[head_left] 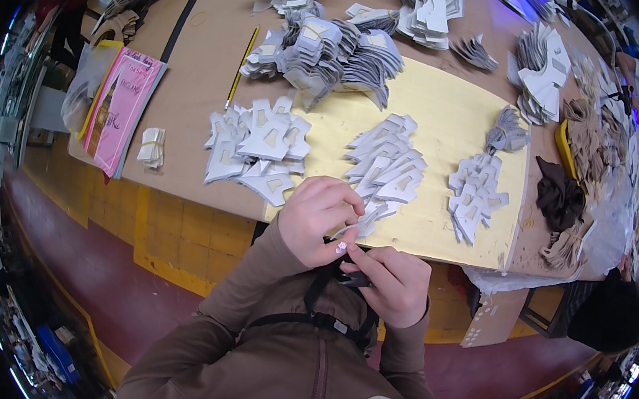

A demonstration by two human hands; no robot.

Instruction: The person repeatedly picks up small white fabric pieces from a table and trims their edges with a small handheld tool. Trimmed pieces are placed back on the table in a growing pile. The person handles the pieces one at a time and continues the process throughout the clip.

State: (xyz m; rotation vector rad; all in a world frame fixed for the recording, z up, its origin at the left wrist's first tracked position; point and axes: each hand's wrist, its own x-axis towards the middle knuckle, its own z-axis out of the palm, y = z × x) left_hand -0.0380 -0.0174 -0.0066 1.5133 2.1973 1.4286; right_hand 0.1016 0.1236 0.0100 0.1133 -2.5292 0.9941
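At the table's near edge my left hand [319, 219] has its fingers closed on a thin grey-white cut piece [367, 221]. My right hand [394, 285] is right beside it, thumb and fingers closed around a small dark object [355, 277] whose kind is not clear. Between the two hands a small pinkish-white bit [341, 246] shows near my left thumb. Just beyond the hands lies a fanned row of grey-white cut pieces [385, 156]. To its left sits a loose heap of similar pieces [259, 147], and to its right a smaller cluster [476, 191].
A yellow sheet [445, 96] covers part of the brown table [195, 49]. Banded bundles of pieces [314, 53] stand farther back. A pencil [241, 69], a pink book [122, 107] and a small banded stack [152, 147] lie left. Dark cloth [558, 195] is at right.
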